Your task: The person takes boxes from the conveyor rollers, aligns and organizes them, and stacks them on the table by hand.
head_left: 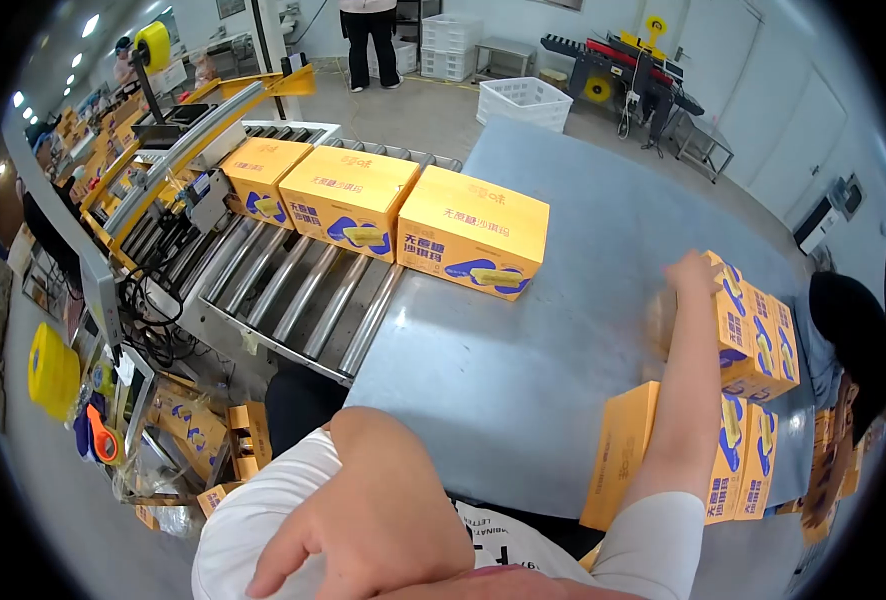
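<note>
My right hand is blurred at the upper edge of a yellow carton on the right of the table. Touching or gripping it, I cannot tell which. More yellow cartons with blue print stand against it, and others are nearer to me beside my forearm. A plain-sided yellow carton is left of that forearm. My left hand is low in front of my body, a finger stretched down and left. Nothing shows in it, though its other fingers are partly hidden.
Three closed yellow cartons stand in a row from the roller conveyor onto the grey metal table. A taping machine frames the conveyor. Orange-handled scissors hang at left. A person is close by on the right.
</note>
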`<state>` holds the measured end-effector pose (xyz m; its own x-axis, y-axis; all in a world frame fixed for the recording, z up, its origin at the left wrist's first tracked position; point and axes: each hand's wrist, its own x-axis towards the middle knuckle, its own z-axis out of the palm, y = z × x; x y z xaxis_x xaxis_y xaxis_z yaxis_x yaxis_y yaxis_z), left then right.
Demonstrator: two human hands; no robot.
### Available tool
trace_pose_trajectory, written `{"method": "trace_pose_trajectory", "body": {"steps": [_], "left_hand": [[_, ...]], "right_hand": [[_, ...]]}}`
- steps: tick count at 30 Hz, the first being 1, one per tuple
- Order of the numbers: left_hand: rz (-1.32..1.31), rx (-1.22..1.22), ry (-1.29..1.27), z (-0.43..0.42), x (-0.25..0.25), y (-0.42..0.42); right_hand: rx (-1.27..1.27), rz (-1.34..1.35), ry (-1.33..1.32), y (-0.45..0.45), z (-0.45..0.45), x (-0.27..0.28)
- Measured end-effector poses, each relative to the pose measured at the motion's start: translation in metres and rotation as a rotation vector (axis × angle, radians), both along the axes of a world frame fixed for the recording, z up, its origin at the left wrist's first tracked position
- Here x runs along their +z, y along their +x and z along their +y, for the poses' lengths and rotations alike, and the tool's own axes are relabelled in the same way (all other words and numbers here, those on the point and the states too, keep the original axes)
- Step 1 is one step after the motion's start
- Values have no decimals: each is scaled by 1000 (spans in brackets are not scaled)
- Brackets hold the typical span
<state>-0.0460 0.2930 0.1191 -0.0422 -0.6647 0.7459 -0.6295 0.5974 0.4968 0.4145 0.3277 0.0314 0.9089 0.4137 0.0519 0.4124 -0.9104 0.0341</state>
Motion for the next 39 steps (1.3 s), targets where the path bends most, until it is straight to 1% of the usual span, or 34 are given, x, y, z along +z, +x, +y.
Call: {"method": "trace_pose_trajectory", "body": {"steps": [2,4,6,9,12,15,18,21,24,27,30,33,36,39], "left_hand": [[-80,194,-223,-10,-11,-7],[-221,281,-386,-23,-29,0],[-243,362,-488,-30,-39,-4],[-219,391,-521,-32,-40,-9],[-210,406,-533,-32,-37,-13],[-201,422,-541,-29,-38,-15],[-199,434,-551,-29,-38,-17],[-203,441,-556,-27,-37,-19],[-219,457,-547,-27,-39,-22],[-262,437,-544,-30,-40,-17],[-218,445,-552,-30,-42,-19],[-188,454,-564,-31,-42,-21],[-153,457,-573,-32,-42,-22],[-125,463,-584,-32,-42,-23]], "right_hand": [[107,46,81,25,10,-21],[195,55,127,35,14,-28],[272,32,132,26,17,-30],[323,38,177,2,15,-19],[517,93,270,13,25,-33],[643,569,607,12,36,-41],[589,760,645,-19,38,-22],[773,500,577,-29,41,-28],[840,359,439,-38,47,-35],[940,139,114,-86,33,-6],[1053,113,107,-108,30,-6],[1091,200,138,-111,36,-8],[1093,239,169,-92,33,-1],[816,-64,191,-85,35,-7]]}}
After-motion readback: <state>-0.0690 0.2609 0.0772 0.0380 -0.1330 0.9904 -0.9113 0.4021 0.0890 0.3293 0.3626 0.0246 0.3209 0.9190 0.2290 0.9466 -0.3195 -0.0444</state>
